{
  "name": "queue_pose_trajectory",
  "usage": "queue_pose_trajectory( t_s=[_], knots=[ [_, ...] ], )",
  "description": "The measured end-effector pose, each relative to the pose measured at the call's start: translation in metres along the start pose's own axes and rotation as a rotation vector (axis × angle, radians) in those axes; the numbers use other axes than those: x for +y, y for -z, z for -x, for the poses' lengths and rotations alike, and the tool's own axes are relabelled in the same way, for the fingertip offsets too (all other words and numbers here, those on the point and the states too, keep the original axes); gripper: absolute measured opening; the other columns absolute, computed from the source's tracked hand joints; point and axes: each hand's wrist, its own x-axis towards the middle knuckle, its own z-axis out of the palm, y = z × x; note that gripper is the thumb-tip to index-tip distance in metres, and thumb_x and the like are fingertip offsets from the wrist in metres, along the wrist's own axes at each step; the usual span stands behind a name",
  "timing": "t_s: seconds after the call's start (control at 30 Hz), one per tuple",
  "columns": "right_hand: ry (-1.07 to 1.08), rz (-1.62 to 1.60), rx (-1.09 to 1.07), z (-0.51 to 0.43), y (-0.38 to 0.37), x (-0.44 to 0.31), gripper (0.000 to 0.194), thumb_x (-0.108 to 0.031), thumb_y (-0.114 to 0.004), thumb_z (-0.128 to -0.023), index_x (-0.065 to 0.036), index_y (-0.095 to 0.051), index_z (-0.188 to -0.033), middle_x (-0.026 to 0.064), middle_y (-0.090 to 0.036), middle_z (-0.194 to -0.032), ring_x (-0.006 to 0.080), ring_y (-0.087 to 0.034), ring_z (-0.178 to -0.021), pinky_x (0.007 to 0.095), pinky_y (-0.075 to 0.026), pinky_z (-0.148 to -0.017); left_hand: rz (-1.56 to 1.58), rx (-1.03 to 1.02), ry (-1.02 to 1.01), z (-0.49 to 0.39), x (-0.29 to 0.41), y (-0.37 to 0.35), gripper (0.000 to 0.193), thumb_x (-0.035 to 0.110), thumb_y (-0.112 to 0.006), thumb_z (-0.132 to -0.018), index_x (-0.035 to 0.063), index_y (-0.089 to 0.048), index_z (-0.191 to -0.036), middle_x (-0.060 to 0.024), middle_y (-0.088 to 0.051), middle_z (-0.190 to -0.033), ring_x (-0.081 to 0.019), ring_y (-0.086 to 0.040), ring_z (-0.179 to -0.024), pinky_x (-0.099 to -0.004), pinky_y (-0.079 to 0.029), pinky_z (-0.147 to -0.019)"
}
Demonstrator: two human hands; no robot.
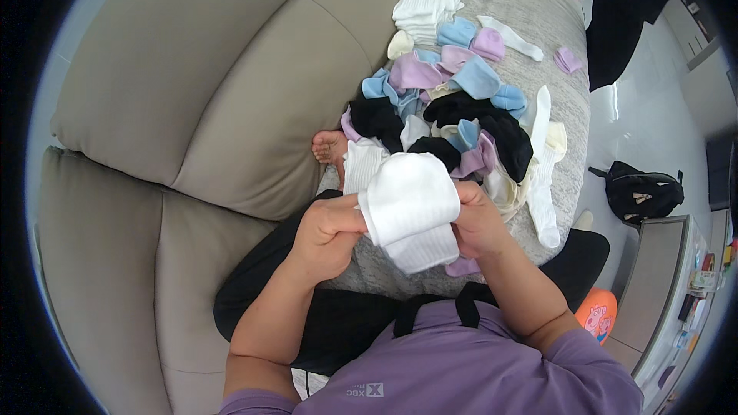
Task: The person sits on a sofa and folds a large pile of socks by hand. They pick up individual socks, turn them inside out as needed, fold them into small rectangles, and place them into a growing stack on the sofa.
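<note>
Between my two hands is a folded white sock [412, 199], its ribbed part hanging on the side toward me. My left hand [328, 233] grips its left edge, with the thumb and fingers partly hidden by the cloth. At the right edge my right hand [478, 222] pinches it, fingers partly behind the fabric. Just beyond lies a ribbed white sock [363, 164] near my bare foot [330, 147]. A loose heap of socks spreads past that, with black socks [377, 121], lilac socks [416, 71] and blue socks [475, 76].
A stack of folded white ribbed socks [426, 3] stands at the far end of the grey couch cover [568, 184]. The beige sofa backrest [230, 69] rises on the left. On the floor at right are a black backpack [644, 191] and a low cabinet [648, 276].
</note>
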Motion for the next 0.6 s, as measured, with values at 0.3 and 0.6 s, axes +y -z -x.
queue_pose_trajectory(
  t_s=[0.3,0.6],
  knots=[
    [-0.263,-0.103,0.146,-0.014,0.007,0.016,0.059,-0.049,-0.029,-0.100,-0.005,-0.037,-0.139,0.0061,-0.052,-0.131,0.0202,-0.050,-0.119,0.0380,-0.037,-0.102,-1.044,0.017,-0.418,-0.008,0.021,-0.005,0.023,-0.005,-0.058,-0.067,0.0046,-0.070,-0.085,-0.0179,-0.064,-0.099,-0.0334,-0.067,-0.075,-0.0362,-0.054,-0.065],
    [0.082,0.057,-0.126,-0.027,0.015,0.003,0.062,-0.049,-0.023,-0.101,-0.003,-0.059,-0.120,0.0146,-0.046,-0.139,0.0229,-0.037,-0.132,0.0384,-0.019,-0.112,-0.937,0.260,-0.419,-0.013,0.016,0.010,0.026,-0.011,-0.052,-0.073,0.0046,-0.070,-0.084,-0.0177,-0.065,-0.098,-0.0297,-0.066,-0.084,-0.0309,-0.053,-0.073]
  ],
)
